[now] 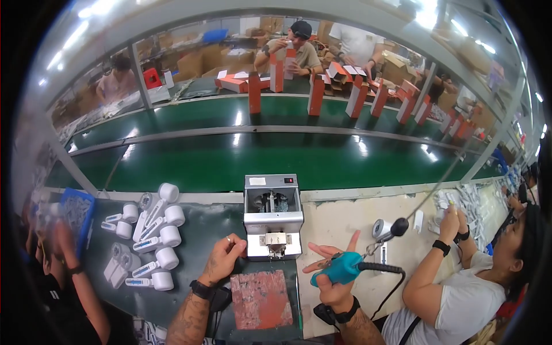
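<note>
My left hand (225,257) is curled closed beside the lower left corner of a silver screw feeder machine (273,213). Whatever its fingertips may pinch is hidden. A teal electric screwdriver (339,269) lies in my right hand (332,282), thumb wrapped over it and several fingers stretched out past it towards the machine. The tool hangs from a cord with a coiled end and a black ball (399,226). Below the machine lies a worn reddish mat (261,300). Left of my left hand, several white handheld devices with round heads (163,280) are grouped on the dark green bench top.
Beyond the bench runs a green conveyor (190,161), with upright orange-and-white boxes (315,96) on its far lane. A blue bin (86,224) stands at the left. Co-workers sit close on both sides; one person's hands (452,224) are raised at right. White parts (477,201) are heaped there.
</note>
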Tool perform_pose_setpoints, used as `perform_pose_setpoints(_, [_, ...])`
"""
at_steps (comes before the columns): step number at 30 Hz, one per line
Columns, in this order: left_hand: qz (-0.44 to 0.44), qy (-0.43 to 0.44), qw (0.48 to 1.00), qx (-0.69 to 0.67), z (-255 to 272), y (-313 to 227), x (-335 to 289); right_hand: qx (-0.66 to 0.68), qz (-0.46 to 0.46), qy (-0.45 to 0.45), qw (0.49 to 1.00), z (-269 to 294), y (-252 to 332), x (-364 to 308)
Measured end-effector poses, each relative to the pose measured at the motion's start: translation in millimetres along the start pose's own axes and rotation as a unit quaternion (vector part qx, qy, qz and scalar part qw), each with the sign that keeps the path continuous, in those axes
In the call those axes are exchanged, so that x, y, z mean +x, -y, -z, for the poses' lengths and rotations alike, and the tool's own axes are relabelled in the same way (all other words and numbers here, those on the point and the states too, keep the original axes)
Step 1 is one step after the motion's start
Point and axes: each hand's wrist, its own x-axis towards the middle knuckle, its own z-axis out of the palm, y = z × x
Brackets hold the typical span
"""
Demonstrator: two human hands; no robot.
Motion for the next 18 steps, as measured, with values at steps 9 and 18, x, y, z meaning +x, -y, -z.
perform_pose_setpoints(9, [-0.17, -0.052, 0.98, 0.088, -23.1, -126.6, -14.1, -0.044, -0.066, 0.023, 0.997, 12.7, 17.6, 4.2])
perform_pose_setpoints(18, [-0.269, 0.189, 0.92, 0.212, -255.8, -85.9, 59.1, 0.01, -0.069, -0.066, 0.995, 50.7, 47.8, -80.6])
